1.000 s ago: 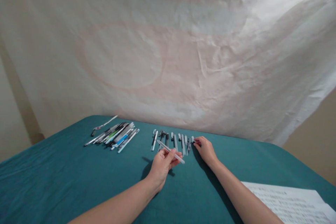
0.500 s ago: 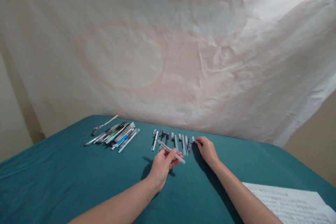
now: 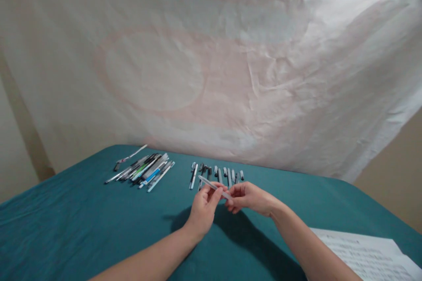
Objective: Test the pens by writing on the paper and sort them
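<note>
A slim, whitish pen barrel (image 3: pixel 209 182) is held slantwise above the table, its narrow end up and to the left. My left hand (image 3: pixel 202 210) is closed on it, thumb on top. At the barrel's lower right end, my right hand (image 3: pixel 249 198) pinches with thumb and fingers, partly covering that end. Just beyond both hands lie several pen parts in a row, among them a white pen body (image 3: pixel 194 176) and a small clear and dark cap (image 3: pixel 241 175). My fingers hide the near ends of some of them.
A pile of mixed pens (image 3: pixel 151 170) lies at the left, with a thin bent strip with a dark end (image 3: pixel 122 160) behind it. Printed paper sheets (image 3: pixel 365 250) rest at the front right. The green tablecloth (image 3: pixel 99 224) ends at a hanging pale sheet (image 3: pixel 231 74).
My right hand has left the small cap at the right end of the row. It has come left and nearer, onto the lower end of the barrel in my left hand.
</note>
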Available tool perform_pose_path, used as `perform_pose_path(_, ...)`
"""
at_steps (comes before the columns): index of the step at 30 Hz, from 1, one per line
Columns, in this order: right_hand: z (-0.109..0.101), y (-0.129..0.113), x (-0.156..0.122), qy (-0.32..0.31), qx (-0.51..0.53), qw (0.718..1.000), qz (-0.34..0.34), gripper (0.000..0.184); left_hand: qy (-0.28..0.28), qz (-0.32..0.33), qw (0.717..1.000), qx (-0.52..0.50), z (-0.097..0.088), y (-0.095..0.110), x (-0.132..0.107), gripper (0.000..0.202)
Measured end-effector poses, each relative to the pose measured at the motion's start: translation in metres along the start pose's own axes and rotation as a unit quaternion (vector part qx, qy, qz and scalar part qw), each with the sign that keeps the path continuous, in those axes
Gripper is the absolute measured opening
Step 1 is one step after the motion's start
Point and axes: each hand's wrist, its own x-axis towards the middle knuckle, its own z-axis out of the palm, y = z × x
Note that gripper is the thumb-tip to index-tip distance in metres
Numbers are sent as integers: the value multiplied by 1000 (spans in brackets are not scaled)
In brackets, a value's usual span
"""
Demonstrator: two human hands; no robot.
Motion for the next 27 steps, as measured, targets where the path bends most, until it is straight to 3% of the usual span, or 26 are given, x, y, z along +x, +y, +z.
perform_pose_path(8, -9, 5, 0, 3, -80, 996, 43, 32, 17, 19, 999, 20, -1, -1, 0, 20)
perform_pose_path(13, -7, -1, -3, -16, -56, 998, 31, 42, 2, -4, 1000, -9, 0, -2, 1, 21)
perform_pose_path(21, -9, -3, -5, 16, -119, 991, 52, 31, 14, -11, 1000, -1, 1, 1, -1, 23)
perform_pose_path(27, -8, -6, -7, -1, -84, 995, 62, 33, 23, -19, 1000, -7, 0, 0, 0, 25)
